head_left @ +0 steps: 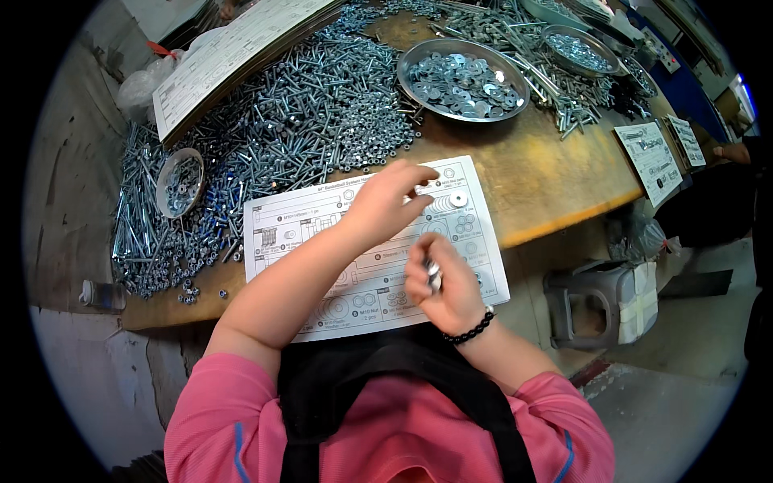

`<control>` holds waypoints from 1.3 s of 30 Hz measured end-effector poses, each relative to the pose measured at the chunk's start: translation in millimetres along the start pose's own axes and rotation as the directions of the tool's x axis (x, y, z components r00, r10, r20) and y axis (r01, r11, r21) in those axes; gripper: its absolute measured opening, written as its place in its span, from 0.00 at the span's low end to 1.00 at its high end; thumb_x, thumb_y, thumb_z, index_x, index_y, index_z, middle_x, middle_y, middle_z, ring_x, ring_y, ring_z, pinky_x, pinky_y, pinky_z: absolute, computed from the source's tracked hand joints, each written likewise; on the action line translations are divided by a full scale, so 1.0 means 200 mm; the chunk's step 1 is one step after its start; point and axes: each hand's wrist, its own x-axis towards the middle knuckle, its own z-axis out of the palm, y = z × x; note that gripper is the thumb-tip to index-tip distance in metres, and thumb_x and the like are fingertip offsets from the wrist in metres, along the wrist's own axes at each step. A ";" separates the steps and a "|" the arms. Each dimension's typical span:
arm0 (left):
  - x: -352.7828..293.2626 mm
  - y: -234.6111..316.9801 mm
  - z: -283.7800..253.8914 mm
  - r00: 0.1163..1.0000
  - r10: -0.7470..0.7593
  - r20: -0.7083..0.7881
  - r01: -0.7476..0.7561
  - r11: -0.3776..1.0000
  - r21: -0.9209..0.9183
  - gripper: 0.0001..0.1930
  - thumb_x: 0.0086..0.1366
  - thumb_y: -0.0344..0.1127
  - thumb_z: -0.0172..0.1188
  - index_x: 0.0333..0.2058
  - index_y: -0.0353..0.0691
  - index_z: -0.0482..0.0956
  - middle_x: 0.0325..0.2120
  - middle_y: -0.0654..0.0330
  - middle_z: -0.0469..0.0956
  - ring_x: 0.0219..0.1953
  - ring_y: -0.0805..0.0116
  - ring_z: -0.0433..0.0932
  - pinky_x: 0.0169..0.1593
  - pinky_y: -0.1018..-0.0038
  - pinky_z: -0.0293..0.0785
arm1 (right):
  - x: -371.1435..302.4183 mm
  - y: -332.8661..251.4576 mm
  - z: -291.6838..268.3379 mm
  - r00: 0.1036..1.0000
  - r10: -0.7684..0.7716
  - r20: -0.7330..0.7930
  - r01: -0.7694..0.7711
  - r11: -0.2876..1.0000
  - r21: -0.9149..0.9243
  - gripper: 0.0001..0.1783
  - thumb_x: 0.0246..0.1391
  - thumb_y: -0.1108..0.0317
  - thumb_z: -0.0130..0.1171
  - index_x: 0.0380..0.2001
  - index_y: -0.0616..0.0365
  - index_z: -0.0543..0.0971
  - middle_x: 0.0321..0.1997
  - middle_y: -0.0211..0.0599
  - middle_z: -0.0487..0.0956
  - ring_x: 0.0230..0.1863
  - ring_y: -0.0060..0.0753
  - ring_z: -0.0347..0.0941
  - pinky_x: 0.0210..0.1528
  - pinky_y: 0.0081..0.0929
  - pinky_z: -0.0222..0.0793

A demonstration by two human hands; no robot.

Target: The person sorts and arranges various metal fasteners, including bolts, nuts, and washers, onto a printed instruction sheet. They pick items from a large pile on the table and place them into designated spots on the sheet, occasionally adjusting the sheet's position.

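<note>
A printed card point(370, 314) with line drawings of bolts, nuts and washers lies at the table's near edge, in front of me. Over its upper part reaches my left hand point(390, 197), its fingers bent and apart, with nothing visible between them. Just right of those fingertips is a pale, washer-like disc point(458, 199) at the end of a drawn row. I cannot tell if it is real or printed. Lower on the right, my right hand point(451, 290) is curled shut around a few shiny metal washers point(434, 276). A black beaded bracelet point(472, 329) circles that wrist.
Heaps of bolts point(298, 105) and nuts cover the table beyond the card. A steel bowl of flat washers point(515, 109) stands behind it. A small bowl point(165, 181) sits left, a stack of cards point(241, 56) far left. A grey stool point(588, 310) stands right; another person's hand point(731, 153) shows beyond.
</note>
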 end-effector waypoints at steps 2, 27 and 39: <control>-0.11 0.06 -0.10 0.997 0.024 -0.074 -0.024 1.000 -0.004 0.15 0.49 0.26 0.60 0.39 0.39 0.74 0.33 0.58 0.73 0.31 0.66 0.73 0.37 0.72 0.70 | 0.05 0.00 0.03 0.988 -0.064 -0.138 0.075 0.994 0.076 0.14 0.61 0.61 0.42 0.43 0.60 0.67 0.37 0.37 0.70 0.38 0.29 0.67 0.40 0.26 0.66; -0.48 0.10 -0.22 0.947 0.070 -0.315 -0.064 0.997 0.029 0.12 0.50 0.20 0.57 0.35 0.39 0.76 0.27 0.57 0.74 0.25 0.65 0.74 0.29 0.73 0.71 | 0.16 0.24 0.14 0.997 -0.070 -0.045 0.067 0.996 -0.053 0.28 0.63 0.49 0.29 0.56 0.59 0.58 0.57 0.38 0.62 0.58 0.35 0.56 0.63 0.33 0.47; -0.44 0.05 -0.21 0.977 0.186 -0.103 -0.173 0.977 0.125 0.15 0.47 0.26 0.62 0.38 0.39 0.76 0.29 0.59 0.75 0.31 0.62 0.74 0.32 0.68 0.71 | 0.14 0.21 0.15 0.996 -0.025 -0.091 0.020 0.998 -0.060 0.30 0.63 0.49 0.29 0.59 0.61 0.54 0.63 0.40 0.56 0.61 0.34 0.53 0.63 0.31 0.46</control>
